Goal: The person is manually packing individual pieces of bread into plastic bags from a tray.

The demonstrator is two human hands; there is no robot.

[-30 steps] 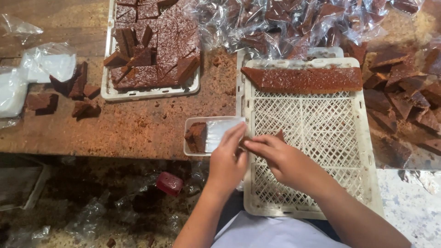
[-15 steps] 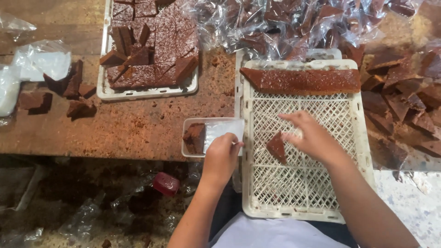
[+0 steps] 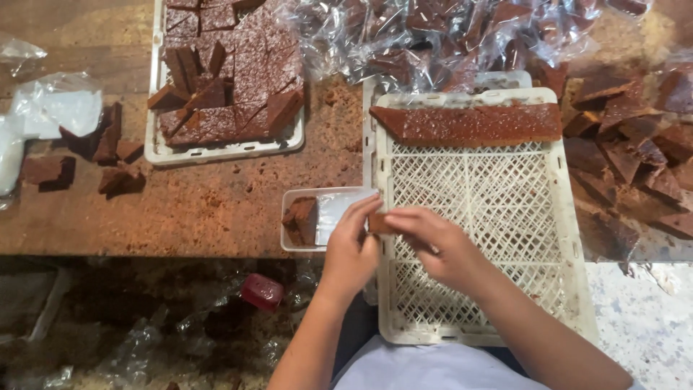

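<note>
At the far left lie clear plastic wrappers point(image 3: 54, 108) and a few loose brown pieces point(image 3: 108, 155) on the wooden table point(image 3: 202, 209). Just right of them, a white tray point(image 3: 155, 148) holds a cut brown slab point(image 3: 231, 87) — much of it not yet taken out. Near the table's edge a small white dish point(image 3: 332, 206) holds one brown chunk point(image 3: 302, 220). The left hand point(image 3: 354, 249) and right hand point(image 3: 433, 242) meet over the near-left corner of the white lattice crate point(image 3: 505, 217), fingers pinched together on a small brown piece point(image 3: 378, 224); whether a wrapper is round it I cannot tell. A long brown strip point(image 3: 469, 124) lies across the crate's far end. Beyond, a heap of wrapped pieces point(image 3: 433, 36) looks finished, while at the right bare brown pieces point(image 3: 635, 144) wait — by my judgement, a good deal is left.
</note>
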